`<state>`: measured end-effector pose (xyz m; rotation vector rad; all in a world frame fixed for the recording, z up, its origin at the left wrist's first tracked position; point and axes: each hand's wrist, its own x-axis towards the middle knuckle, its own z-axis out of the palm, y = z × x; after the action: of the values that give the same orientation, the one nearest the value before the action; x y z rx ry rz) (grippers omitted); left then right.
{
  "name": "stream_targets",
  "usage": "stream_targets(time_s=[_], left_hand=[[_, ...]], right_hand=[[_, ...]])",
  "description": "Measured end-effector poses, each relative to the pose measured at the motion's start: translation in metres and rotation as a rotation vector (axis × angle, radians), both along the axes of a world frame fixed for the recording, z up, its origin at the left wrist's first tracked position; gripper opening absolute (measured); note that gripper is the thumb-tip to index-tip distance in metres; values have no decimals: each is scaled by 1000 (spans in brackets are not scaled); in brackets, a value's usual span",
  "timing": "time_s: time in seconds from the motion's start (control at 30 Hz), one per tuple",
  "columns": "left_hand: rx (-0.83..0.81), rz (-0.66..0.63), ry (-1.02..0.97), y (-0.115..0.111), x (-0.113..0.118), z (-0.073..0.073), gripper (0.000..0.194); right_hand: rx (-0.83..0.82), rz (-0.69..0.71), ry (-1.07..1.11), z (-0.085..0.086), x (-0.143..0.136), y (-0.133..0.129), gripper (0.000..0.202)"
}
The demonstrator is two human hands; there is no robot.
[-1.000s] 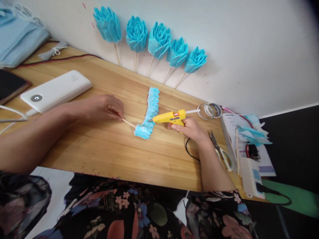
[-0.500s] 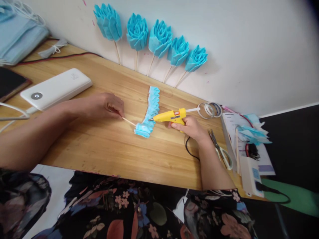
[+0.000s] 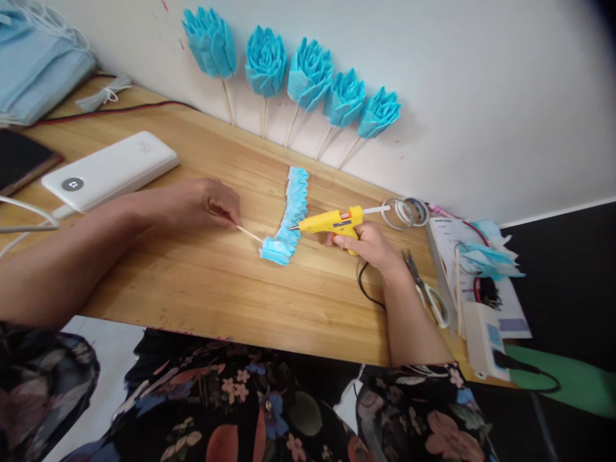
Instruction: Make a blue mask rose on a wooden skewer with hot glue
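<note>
My left hand [image 3: 212, 200] pinches a thin wooden stick [image 3: 250, 234]. The far end of the stick meets the rolled lower end of a pleated light-blue strip [image 3: 295, 200], which lies on the wooden table. My right hand [image 3: 366, 244] is closed around the handle of a yellow glue gun [image 3: 332, 222], its metal nozzle pointing left at the strip's lower part. Whether the nozzle touches the strip I cannot tell. A white glue stick [image 3: 376, 210] sticks out of the back of the gun.
Several blue fabric roses [image 3: 310, 74] on sticks lean on the wall. A white power bank [image 3: 110, 168] and folded blue sheets [image 3: 38, 64] lie left. Tape rolls [image 3: 411, 212], scissors [image 3: 428, 292], a paper box [image 3: 486, 269] and a white power strip [image 3: 486, 340] are at right.
The glue gun and my right hand have shifted very slightly right and up. My left hand keeps the stick in the same place against the strip.
</note>
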<state>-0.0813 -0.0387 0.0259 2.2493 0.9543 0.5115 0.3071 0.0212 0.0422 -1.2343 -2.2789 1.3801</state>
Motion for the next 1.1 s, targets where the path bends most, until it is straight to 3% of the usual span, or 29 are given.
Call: stream_targets(time_s=[0.73, 1.1], left_hand=[[-14, -10, 33, 0, 2, 7, 34], [-13, -16, 53, 0, 0, 6, 26]], right_hand=[[61, -30, -38, -9, 2, 3, 48], [70, 8, -73, 6, 16, 6, 45]])
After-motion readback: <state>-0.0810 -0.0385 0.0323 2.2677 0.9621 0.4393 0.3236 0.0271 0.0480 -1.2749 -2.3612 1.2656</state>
